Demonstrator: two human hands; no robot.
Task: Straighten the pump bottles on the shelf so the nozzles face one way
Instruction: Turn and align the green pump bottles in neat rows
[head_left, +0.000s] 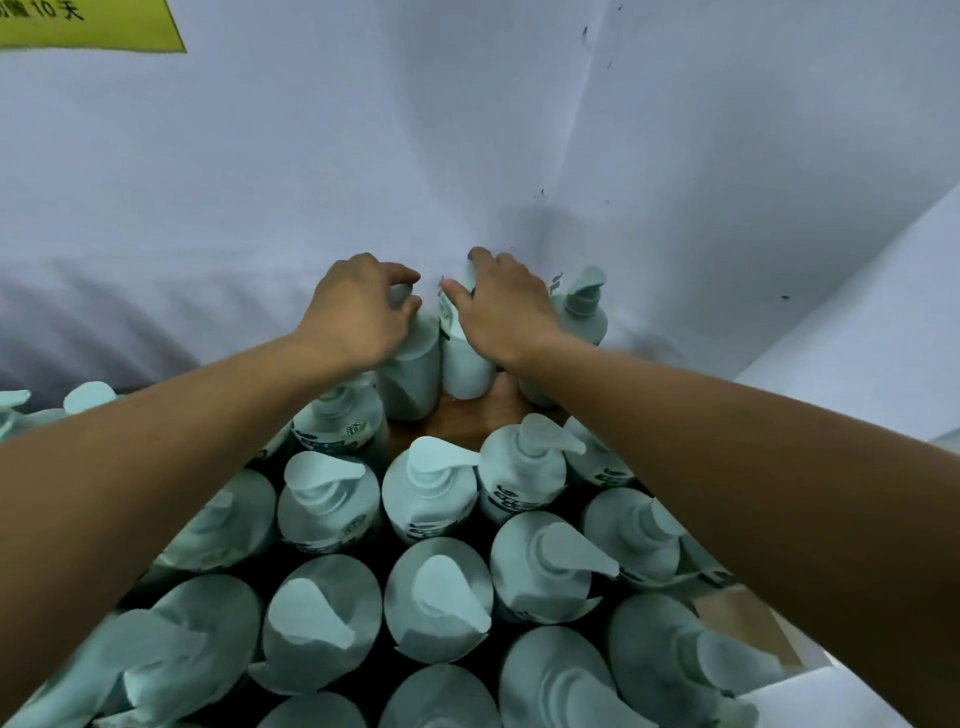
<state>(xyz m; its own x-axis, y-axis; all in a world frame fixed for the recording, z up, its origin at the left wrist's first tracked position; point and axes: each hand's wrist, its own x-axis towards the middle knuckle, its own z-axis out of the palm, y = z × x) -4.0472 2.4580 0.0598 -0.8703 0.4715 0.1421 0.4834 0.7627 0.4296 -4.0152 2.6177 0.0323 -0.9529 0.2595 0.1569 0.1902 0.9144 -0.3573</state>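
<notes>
Yellow sign (88, 26) "10天", L hand (358, 312) grips bottle (415, 366)

The left hand (358, 312) mostly covers the pump head of a back-row bottle (413, 364). The right hand (506, 306) hides the pump head of the neighbouring bottle (462, 364). Neither nozzle's direction can be told. The picture's top-left corner crops the yellow sign (93, 26), the bottom edge crops the nearest bottles (441, 701), and the label print (332, 436) is too blurred to read.

Cool, bluish, fairly dim light falls softly from above. Broad grey shadows lie on the white backing sheet (130, 322) at left and in its far corner. Wide-angle distortion bows the edges; the nearest pump bottles (322, 618) look smeared, with ragged outlines.
</notes>
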